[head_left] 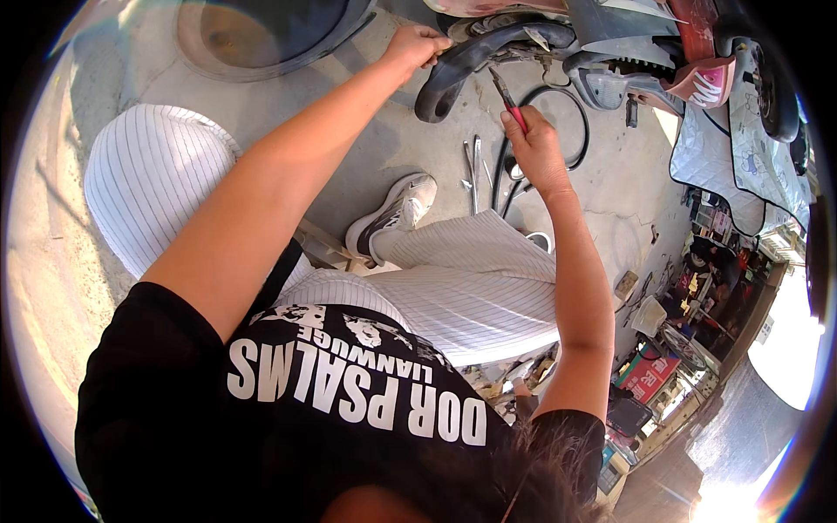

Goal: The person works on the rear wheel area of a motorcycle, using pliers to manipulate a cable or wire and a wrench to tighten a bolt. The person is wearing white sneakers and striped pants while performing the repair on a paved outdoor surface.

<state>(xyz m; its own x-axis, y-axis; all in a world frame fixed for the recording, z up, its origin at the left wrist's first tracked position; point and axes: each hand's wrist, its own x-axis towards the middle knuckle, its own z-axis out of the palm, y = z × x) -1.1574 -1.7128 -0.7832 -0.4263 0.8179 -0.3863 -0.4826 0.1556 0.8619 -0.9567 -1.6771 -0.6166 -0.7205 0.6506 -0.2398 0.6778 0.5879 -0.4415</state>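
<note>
My left hand is closed in a pinch at the upper left edge of a thick black inner tube; what sits between its fingertips is too small to make out. The tube curves down from the underside of a scooter. In my right hand is a pair of red-handled pliers. Their slim metal jaws point up and left, just right of the tube's hanging end. The fingers wrap round the handle and hide its lower part.
A black hose with a round gauge coils on the concrete beside long metal levers. At the upper left stands a wide dark basin holding liquid. My shoe is below the tube. Tools and clutter fill the right side.
</note>
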